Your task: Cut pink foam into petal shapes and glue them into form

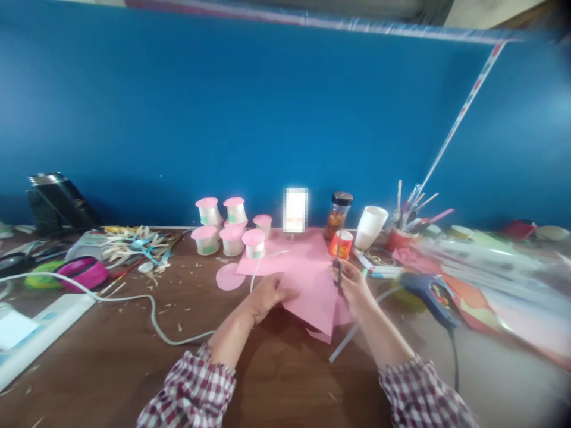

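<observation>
My left hand (269,295) pinches the left edge of a pink sheet of paper (311,291), thumb on top. In my right hand (354,284) is a pair of scissors (339,270), held upright at the sheet's right edge; whether the blades are apart I cannot tell. Under and behind the held sheet lies more pink paper (314,244). A pink paper circle (230,277) rests on the table left of it. Several white paper cups with pink tops, one of them a front cup (254,245), stand behind my left hand, some stacked.
A red cup (341,246), a lidded jar (338,217) and a white cup (372,227) stand behind my right hand. At right lies a blue glue gun (430,297) with its cord. A white cable (154,315) and power strip (40,336) lie left.
</observation>
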`<state>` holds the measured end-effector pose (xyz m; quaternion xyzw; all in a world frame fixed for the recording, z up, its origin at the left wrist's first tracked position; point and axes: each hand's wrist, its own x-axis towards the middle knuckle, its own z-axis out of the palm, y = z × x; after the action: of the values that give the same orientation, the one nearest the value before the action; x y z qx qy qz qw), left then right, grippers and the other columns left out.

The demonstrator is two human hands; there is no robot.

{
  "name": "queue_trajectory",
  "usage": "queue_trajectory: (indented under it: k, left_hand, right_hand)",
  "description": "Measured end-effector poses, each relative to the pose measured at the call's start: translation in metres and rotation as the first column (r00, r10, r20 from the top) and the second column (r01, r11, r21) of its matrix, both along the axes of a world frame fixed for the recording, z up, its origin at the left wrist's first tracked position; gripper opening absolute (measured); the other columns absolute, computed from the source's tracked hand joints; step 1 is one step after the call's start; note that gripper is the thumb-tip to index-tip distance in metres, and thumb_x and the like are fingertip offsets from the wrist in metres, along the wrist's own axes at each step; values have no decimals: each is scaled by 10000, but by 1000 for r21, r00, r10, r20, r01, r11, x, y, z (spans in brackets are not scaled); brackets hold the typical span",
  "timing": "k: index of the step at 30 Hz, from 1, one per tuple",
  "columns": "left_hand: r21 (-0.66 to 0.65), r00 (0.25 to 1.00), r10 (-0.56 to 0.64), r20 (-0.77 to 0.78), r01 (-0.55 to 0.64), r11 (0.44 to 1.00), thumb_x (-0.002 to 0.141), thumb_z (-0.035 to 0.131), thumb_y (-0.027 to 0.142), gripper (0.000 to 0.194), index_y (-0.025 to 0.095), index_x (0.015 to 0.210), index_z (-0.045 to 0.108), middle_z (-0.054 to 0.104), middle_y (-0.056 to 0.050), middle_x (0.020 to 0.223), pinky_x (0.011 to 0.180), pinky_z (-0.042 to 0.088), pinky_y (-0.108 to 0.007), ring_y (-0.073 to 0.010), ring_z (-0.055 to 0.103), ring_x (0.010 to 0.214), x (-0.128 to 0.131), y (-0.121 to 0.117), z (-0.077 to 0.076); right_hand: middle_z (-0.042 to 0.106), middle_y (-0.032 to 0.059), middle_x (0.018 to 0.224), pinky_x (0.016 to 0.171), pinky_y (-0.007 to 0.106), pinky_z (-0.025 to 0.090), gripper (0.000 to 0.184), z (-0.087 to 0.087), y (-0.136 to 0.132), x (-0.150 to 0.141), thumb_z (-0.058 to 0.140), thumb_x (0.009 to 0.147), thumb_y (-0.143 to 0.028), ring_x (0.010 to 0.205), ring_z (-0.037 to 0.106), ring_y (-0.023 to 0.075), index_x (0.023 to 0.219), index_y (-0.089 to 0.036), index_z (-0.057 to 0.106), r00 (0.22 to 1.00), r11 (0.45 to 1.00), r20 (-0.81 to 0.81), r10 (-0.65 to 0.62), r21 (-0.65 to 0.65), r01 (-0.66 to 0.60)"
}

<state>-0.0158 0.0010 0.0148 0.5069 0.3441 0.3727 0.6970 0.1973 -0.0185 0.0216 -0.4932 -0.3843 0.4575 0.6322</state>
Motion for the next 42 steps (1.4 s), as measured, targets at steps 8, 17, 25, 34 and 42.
queue_trajectory:
  k: [8,17,25,34,42]
  left_hand:
    - [12,993,115,-12,-115,993,601,811,298,353,134,892,700,685,-52,796,630,468,-259,-158,616,678,0,4,-5]
    - [-147,939,331,93,-315,937,523,865,249,482,131,948,670,651,-27,760,612,470,-239,-121,607,658,3,8,0]
    - [-146,931,341,134,-321,936,547,858,225,449,122,943,672,671,-49,808,696,486,-260,-137,628,727,2,8,0]
    - [-230,939,262,222,-211,950,641,806,213,341,142,945,670,660,-19,739,561,446,-197,-93,595,613,-2,4,8]
    - [-129,878,106,467,-51,990,703,761,246,299,150,978,692,693,-50,828,658,463,-232,-128,624,709,-4,-1,14]
  right_hand:
    - [611,-30,664,472,213,389,491,2,-2,2,865,515,-352,521,509,98,938,-189,676,996,1000,-82,-23,5,23]
    - [616,-26,663,421,195,346,450,0,3,6,871,489,-273,492,464,84,892,-192,688,985,990,-114,-128,50,134]
    - [561,-44,588,410,194,325,508,8,-5,1,838,508,-338,461,408,75,945,-143,667,984,997,164,-64,-27,69]
    - [619,-15,634,425,203,359,519,2,-3,4,845,494,-295,490,464,93,950,-130,660,971,1000,241,5,-28,2]
    - [680,19,712,477,235,459,624,4,-5,2,873,462,-290,568,592,149,1027,-141,656,987,996,156,42,-85,-29]
